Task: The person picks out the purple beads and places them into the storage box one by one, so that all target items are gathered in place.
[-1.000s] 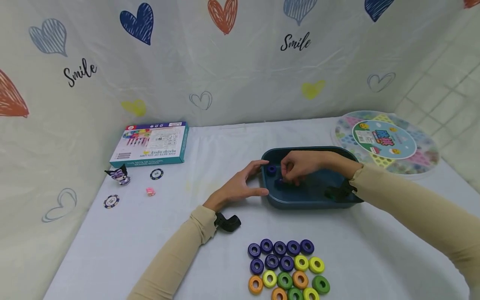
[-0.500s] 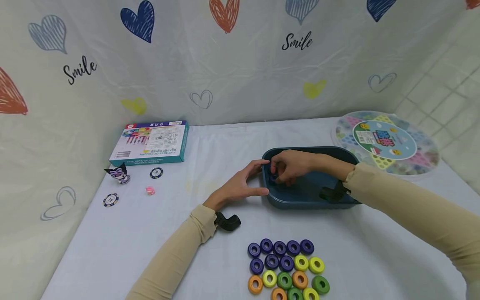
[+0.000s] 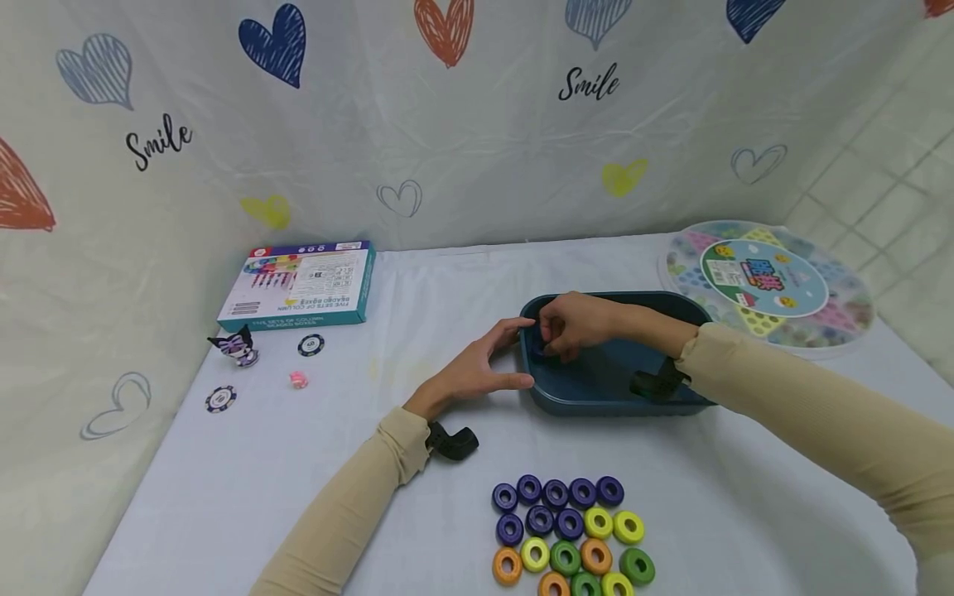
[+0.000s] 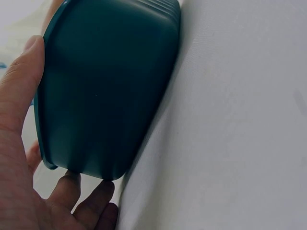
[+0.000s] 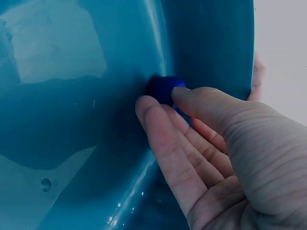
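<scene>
Head view, right hand [image 3: 577, 321] in tub [image 3: 619, 408], rings [image 3: 569, 535], disc [image 3: 766, 277] nearby

The basin [image 5: 57, 110] looks to me of plastic, glossy and smooth inside, more matt outside. The rings [image 3: 569, 536] are smooth, with a slight shine. My sleeves [image 3: 350, 513] are of matt cloth, and cloth also covers the worktop [image 3: 224, 497], slightly wrinkled.

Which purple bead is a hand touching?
The dark purple rounded bead inside the oblong blue-green tray, against the right hand; the purple ring-shaped beads on the white cloth lie untouched.
</scene>
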`<act>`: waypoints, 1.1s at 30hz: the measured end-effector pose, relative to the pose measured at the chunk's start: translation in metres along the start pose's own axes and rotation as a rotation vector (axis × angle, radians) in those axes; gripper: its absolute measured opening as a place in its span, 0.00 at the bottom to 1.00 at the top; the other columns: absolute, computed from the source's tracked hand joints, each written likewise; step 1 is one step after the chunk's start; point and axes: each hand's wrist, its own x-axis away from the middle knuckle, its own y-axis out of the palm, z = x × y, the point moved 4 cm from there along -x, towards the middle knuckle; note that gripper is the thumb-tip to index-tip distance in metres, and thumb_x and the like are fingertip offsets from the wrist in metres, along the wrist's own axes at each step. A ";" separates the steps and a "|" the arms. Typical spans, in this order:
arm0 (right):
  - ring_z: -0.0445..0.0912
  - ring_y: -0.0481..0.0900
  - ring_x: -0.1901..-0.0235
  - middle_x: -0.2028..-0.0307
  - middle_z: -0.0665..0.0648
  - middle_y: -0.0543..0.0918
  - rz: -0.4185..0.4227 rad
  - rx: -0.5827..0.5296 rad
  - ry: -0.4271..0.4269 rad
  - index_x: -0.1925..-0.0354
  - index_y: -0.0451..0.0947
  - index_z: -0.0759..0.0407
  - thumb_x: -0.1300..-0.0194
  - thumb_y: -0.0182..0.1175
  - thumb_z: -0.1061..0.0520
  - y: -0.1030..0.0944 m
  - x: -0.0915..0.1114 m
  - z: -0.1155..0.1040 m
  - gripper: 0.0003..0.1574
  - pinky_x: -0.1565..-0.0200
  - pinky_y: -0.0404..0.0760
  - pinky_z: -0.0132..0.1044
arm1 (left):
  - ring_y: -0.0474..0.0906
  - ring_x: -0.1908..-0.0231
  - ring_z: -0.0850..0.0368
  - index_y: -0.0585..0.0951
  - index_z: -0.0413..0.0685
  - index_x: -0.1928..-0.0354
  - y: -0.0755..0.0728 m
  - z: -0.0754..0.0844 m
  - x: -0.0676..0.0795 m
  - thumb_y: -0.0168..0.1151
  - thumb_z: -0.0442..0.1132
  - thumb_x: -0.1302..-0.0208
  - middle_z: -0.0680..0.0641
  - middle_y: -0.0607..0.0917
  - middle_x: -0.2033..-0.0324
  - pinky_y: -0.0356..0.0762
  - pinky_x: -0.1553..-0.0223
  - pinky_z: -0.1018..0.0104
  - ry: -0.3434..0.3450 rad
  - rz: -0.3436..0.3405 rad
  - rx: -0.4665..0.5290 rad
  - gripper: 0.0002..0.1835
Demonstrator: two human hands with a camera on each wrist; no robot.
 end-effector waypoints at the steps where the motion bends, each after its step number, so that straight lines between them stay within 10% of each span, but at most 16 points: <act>1: 0.48 0.82 0.75 0.73 0.58 0.80 0.002 0.005 -0.001 0.67 0.72 0.63 0.43 0.61 0.61 0.000 0.000 0.000 0.08 0.70 0.80 0.36 | 0.57 0.39 0.66 0.55 0.78 0.37 0.000 0.000 0.000 0.64 0.62 0.53 0.58 0.61 0.36 0.54 0.39 0.58 0.003 0.002 0.000 0.41; 18: 0.42 0.74 0.80 0.77 0.49 0.78 0.208 0.171 -0.135 0.68 0.75 0.52 0.38 0.57 0.53 -0.005 0.055 -0.024 0.05 0.76 0.75 0.34 | 0.55 0.36 0.58 0.55 0.61 0.33 -0.003 0.031 0.009 0.64 0.49 0.46 0.52 0.59 0.35 0.53 0.38 0.55 -0.024 -0.033 -0.013 0.40; 33: 0.33 0.66 0.83 0.81 0.38 0.71 0.234 0.108 -0.304 0.67 0.74 0.42 0.38 0.56 0.49 0.071 0.131 -0.052 0.01 0.80 0.67 0.26 | 0.57 0.37 0.56 0.55 0.60 0.33 -0.003 0.034 0.010 0.65 0.46 0.46 0.53 0.59 0.35 0.53 0.39 0.54 0.000 -0.024 -0.025 0.40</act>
